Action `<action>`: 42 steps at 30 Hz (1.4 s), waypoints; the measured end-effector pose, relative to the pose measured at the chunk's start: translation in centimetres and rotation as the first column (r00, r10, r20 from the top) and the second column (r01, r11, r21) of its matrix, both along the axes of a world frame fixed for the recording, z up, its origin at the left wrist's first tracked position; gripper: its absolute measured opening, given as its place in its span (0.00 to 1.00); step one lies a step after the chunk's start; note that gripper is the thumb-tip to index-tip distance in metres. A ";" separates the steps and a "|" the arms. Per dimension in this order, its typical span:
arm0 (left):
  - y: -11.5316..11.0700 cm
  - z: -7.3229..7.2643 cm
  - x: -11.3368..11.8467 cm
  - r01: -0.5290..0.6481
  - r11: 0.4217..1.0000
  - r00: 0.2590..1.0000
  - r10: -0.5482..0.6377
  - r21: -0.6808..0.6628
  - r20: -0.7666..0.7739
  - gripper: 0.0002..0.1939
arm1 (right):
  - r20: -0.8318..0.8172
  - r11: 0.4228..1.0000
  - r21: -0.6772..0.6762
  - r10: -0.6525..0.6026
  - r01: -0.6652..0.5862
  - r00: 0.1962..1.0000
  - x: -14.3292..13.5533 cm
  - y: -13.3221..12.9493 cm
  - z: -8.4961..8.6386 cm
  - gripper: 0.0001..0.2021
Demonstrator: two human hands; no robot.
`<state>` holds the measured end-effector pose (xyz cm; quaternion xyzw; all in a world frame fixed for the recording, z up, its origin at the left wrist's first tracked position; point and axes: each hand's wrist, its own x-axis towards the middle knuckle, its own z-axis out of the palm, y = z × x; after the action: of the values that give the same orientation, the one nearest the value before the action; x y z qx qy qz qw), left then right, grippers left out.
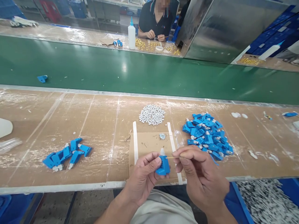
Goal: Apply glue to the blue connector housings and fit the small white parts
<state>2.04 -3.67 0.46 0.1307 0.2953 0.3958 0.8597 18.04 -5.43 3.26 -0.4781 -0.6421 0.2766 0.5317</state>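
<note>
A blue plastic part with a whitish tip is pinched between the thumb and fingers of my left hand. My right hand grips a thin wooden stick, whose left end meets the upper side of the blue part. Below my hands lies a cardboard piece with two white tape strips. On it sits a small greyish-blue lump with another thin stick. Behind the cardboard is a round pile of small grey-white pieces.
A large heap of blue parts lies to the right, a smaller group to the left. Beyond the table runs a green belt with one blue piece. Across it, a person works beside a white bottle.
</note>
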 end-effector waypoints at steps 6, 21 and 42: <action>0.0 -0.2 0.1 -0.004 1.000 1.000 0.004 -0.007 0.004 0.08 | 0.071 1.000 0.012 0.011 -0.011 0.997 0.2 0.0 -0.3 0.10; 0.3 -1.1 -1.2 -0.084 0.996 0.994 0.084 -0.003 -0.066 0.10 | 0.064 0.994 -0.067 -0.084 0.088 0.994 0.7 0.1 -0.5 0.07; 1.8 -3.9 -3.8 -0.225 0.972 0.973 0.220 -0.069 -0.072 0.14 | 0.776 0.979 -0.181 0.085 0.093 0.625 4.1 14.2 -4.3 0.11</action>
<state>-1.73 -1.92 -3.40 0.0760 0.3504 0.4737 0.8044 22.11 8.72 -1.05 -0.6039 -0.7758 0.1050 0.1495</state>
